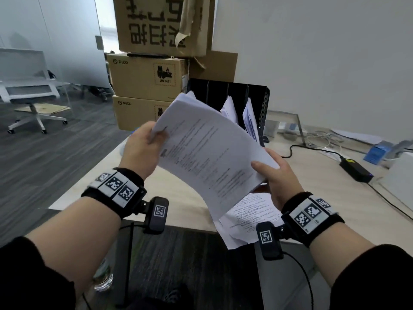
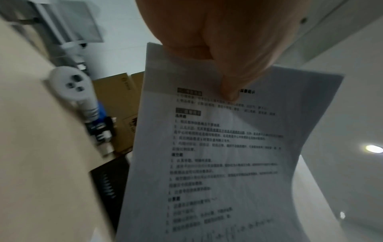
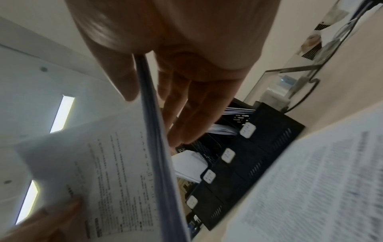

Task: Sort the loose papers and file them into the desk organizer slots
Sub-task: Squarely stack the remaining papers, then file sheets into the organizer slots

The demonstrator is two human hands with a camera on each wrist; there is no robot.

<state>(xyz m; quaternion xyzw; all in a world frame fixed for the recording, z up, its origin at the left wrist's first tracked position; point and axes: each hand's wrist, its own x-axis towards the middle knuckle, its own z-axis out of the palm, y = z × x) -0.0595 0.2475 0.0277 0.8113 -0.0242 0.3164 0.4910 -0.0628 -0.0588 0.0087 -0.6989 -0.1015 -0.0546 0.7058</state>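
My right hand (image 1: 276, 175) grips the near corner of a stack of papers (image 1: 210, 151), thumb on top, fingers beneath; my left hand (image 1: 143, 151) pinches the far left corner. The stack hangs in the air above the desk (image 1: 178, 198), its lower edge over loose sheets (image 1: 248, 218) that overhang the desk's near edge. Beyond, the black organizer (image 1: 257, 101) stands upright by the wall, papers in two right slots, left slots open. Cardboard boxes (image 1: 145, 79) are stacked to its left.
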